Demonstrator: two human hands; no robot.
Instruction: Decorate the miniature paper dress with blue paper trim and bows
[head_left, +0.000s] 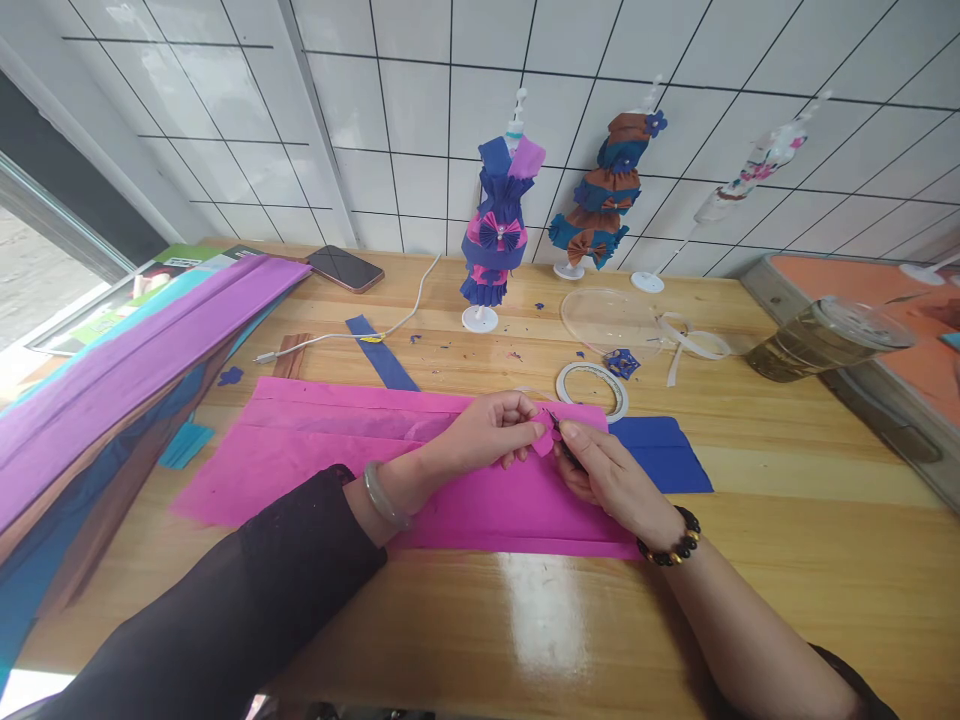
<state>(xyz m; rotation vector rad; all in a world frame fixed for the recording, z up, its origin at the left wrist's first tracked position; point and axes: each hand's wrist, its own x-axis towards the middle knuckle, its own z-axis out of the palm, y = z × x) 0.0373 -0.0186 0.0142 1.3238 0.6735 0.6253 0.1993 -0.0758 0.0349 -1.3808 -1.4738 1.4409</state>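
Note:
Near the middle of the view, my left hand [491,430] pinches a small pink piece [543,440] between thumb and fingers. My right hand [607,470] is closed around a small dark tool [568,455], whose narrow tip touches the pink piece; its handle is mostly hidden by my fingers. Both hands are just above a large pink sheet [480,510] spread on the wooden table [420,620]. A dark blue sheet [664,455] sticks out from beneath it on the right. Behind my hands lies a roll of white tape [562,385].
Two dressed figures [495,240] [607,190] stand by the tiled wall. A phone [346,268], a white cable [409,318] and folded coloured sheets [172,320] lie to the left. On the right are a white ribbon [701,343] and a tilted-looking jar [814,345].

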